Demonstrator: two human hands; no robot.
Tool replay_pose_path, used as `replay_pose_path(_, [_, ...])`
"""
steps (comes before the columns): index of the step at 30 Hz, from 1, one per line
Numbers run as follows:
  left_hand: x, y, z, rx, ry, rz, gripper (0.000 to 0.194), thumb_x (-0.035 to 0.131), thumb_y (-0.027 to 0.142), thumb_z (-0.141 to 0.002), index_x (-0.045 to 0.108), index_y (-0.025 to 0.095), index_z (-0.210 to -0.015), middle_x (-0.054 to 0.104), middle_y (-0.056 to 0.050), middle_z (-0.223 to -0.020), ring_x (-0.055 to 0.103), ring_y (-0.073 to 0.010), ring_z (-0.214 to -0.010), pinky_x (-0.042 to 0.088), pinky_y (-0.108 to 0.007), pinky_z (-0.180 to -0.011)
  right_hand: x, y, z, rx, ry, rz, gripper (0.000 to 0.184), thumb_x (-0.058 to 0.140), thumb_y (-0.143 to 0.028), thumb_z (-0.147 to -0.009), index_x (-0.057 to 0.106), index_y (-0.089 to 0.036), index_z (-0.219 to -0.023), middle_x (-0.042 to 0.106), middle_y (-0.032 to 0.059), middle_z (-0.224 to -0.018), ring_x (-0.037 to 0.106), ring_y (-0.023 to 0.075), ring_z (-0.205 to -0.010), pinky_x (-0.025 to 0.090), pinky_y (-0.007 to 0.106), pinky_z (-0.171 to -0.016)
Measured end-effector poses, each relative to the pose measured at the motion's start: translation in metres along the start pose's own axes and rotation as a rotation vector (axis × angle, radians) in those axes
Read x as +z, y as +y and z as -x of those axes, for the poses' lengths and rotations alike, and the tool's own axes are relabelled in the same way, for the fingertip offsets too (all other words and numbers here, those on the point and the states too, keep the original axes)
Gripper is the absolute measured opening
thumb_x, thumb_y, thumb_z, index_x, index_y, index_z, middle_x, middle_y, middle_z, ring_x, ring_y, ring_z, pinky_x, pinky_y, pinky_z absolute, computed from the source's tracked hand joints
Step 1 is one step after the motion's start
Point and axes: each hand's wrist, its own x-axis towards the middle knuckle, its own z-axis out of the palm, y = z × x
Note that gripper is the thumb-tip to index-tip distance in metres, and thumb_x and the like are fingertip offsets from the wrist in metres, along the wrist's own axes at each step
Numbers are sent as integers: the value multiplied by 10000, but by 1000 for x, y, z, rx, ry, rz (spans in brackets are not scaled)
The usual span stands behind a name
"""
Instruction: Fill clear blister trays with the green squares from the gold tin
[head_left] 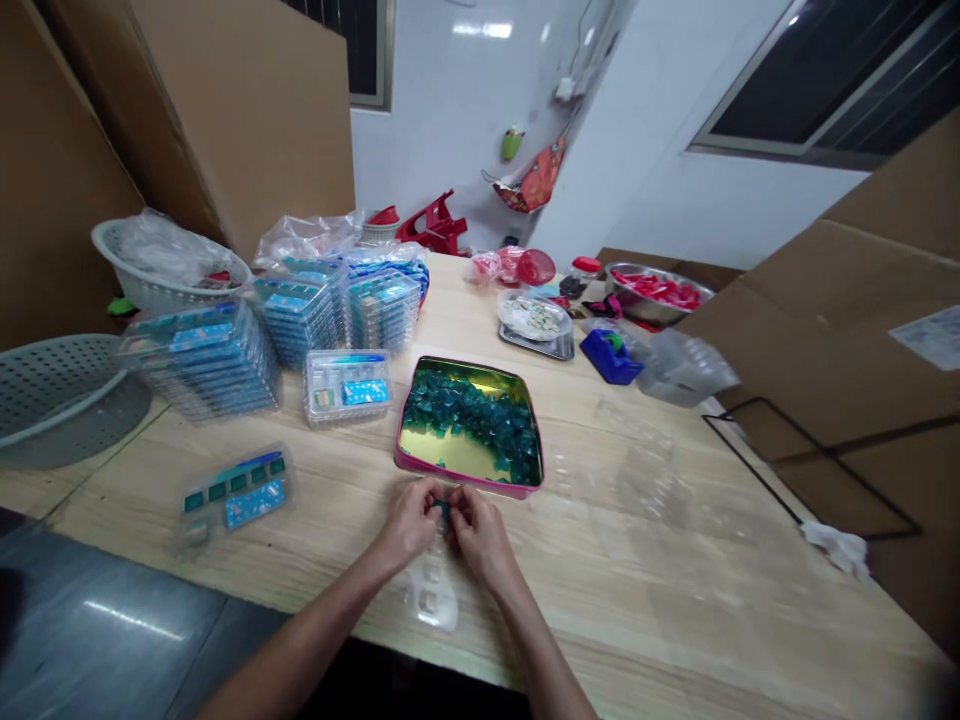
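My left hand [411, 522] and my right hand [478, 532] meet at the front of the table, fingertips pinched around a small dark teal translucent piece [443, 510]. Below them lies a clear plastic strip with small square hollows [433, 600], its upper end partly hidden by my fingers. Just beyond my hands stands a pink-rimmed tin [469, 474], gold inside, holding a heap of teal pieces [480, 415]. To the left a clear blister tray [238, 498] holds a blue pen, a row of teal squares and a blue patterned item.
Another filled tray [348, 388] sits left of the tin, before tall stacks of trays [206, 355]. Grey baskets [71, 400] stand at far left. A blue tape dispenser [610, 357], a plate of small pieces [534, 316] and a metal bowl [656, 295] are at back right.
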Motion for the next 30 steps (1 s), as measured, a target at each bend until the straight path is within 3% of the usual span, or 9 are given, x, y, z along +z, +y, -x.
replay_pose_path(3, [2, -1, -1, 5, 43, -8, 163, 518, 31, -661, 613, 149, -723, 595, -2, -708, 533, -123, -661, 409, -232, -640, 1, -2, -3, -35, 31, 102, 154, 387, -136, -734, 522, -176, -795, 645, 70, -751, 606, 201, -679, 435, 283, -638])
replay_pose_path(6, [4, -4, -5, 0, 50, -9, 123, 526, 62, -687, 617, 144, -691, 588, 3, -654, 528, -116, -592, 411, -224, -586, 0, -5, -5, -21, 20, 194, 189, 387, -118, -741, 563, -166, -790, 675, 94, -780, 623, 221, -739, 431, 294, -677])
replay_pose_path(10, [5, -5, -10, -8, 59, -12, 121, 520, 106, -724, 619, 144, -665, 536, 26, -543, 502, -110, -512, 390, -210, -523, -1, -7, -5, 5, 3, 180, 234, 376, -153, -814, 609, -162, -811, 691, 87, -774, 634, 210, -726, 433, 278, -662])
replay_pose_path(15, [3, -2, -2, 30, 85, -37, 163, 501, 75, -722, 618, 143, -632, 570, -4, -610, 509, -123, -606, 378, -226, -592, -1, -8, -1, -39, 46, 185, 228, 412, -172, -833, 633, -156, -777, 677, 80, -749, 616, 194, -679, 428, 263, -638])
replay_pose_path(21, [3, -2, 4, 42, 31, -22, 188, 544, 87, -690, 679, 146, -807, 599, -15, -688, 511, -137, -634, 378, -241, -612, -1, -16, 1, -29, -18, 263, 296, 393, -91, -819, 683, -152, -817, 712, 91, -814, 650, 196, -750, 444, 259, -693])
replay_pose_path(24, [5, -3, 0, 30, -8, -9, 157, 548, 66, -672, 667, 148, -732, 567, 5, -623, 497, -125, -597, 364, -234, -590, -19, -26, 1, -70, -36, 300, 264, 436, -111, -819, 681, -164, -900, 724, 68, -815, 659, 190, -735, 442, 242, -664])
replay_pose_path(26, [7, -5, -2, 4, -11, 8, 114, 563, 69, -665, 645, 146, -684, 528, 22, -574, 484, -113, -561, 355, -223, -560, -41, -33, -5, -99, 20, 380, 225, 463, -159, -836, 677, -174, -904, 719, 59, -810, 654, 181, -724, 436, 232, -653])
replay_pose_path(28, [8, -6, -5, -42, -17, 33, 91, 573, 69, -658, 624, 144, -669, 488, 40, -540, 473, -98, -517, 349, -205, -518, -65, -39, -18, -77, 86, 552, 210, 469, -194, -853, 676, -187, -887, 714, 62, -842, 651, 183, -759, 428, 232, -662])
replay_pose_path(30, [9, -8, -6, -99, -40, 70, 84, 567, 76, -668, 613, 141, -696, 464, 57, -519, 463, -83, -455, 346, -186, -460, -83, -40, -37, -2, 63, 784, 195, 488, -205, -846, 678, -198, -891, 712, 76, -895, 651, 205, -831, 420, 245, -672])
